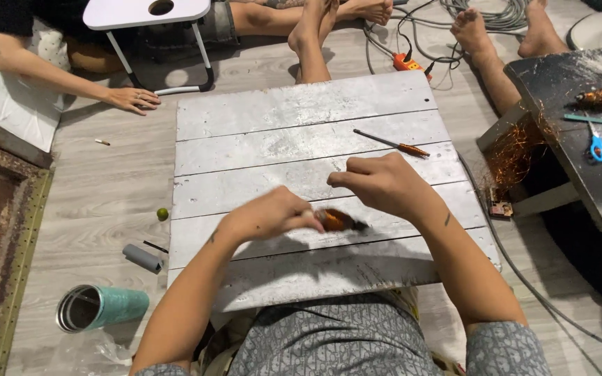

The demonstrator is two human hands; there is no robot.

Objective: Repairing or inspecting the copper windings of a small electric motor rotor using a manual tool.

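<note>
Left hand [273,216] is gripping an orange coil [336,220] over the white bench [301,104]; right hand [381,184] is pinching thin wire just above it.

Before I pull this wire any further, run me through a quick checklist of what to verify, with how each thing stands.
1. Left hand grips the copper coil piece: ok.
2. Right hand pinched above the coil, as if on a strand: wire too thin to see, cannot tell.
3. Coil piece sits over the white plank board: ok.
4. Screwdriver lies on the board, apart from both hands: ok.
5. Another person's hand rests on the floor, off the board: ok.
</note>
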